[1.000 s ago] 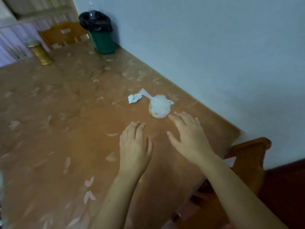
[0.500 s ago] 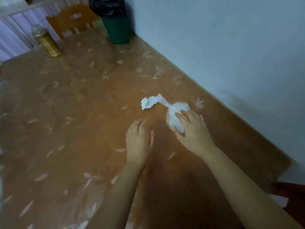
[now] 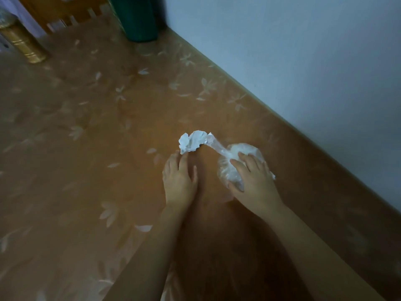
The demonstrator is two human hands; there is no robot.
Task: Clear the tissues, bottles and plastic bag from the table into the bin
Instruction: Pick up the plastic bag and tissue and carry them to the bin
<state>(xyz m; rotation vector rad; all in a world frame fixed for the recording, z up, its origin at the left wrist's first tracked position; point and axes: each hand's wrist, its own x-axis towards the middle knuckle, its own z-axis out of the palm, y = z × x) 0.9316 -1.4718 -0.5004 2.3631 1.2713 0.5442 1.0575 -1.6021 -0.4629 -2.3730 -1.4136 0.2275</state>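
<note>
The bag [image 3: 233, 158] lies on the counter [image 3: 86, 170] near the right edge, its twisted neck running left to a crumpled tissue [image 3: 192, 142] just beside it. The right hand [image 3: 252, 181] is laid over the bag's round body with the fingers curled about it, though a full grip cannot be confirmed. The left hand [image 3: 179, 181] is flat and spread on the counter, holding nothing, its fingertips touching or nearly touching the tissue.

The bag appears soft and filled, so it is best gathered from underneath or taken by the neck, lest it be squeezed open. The tissue could be pinched up by the left hand in the same pass.

The counter is covered with a brown cloth printed with pale leaves. A green bin [image 3: 138, 18] stands at the far end against the pale wall [image 3: 303, 51], well apart from the bag. A gold bottle [image 3: 23, 44] stands far left, and a wooden chair [image 3: 65, 11] is seen beyond the edge.
</note>
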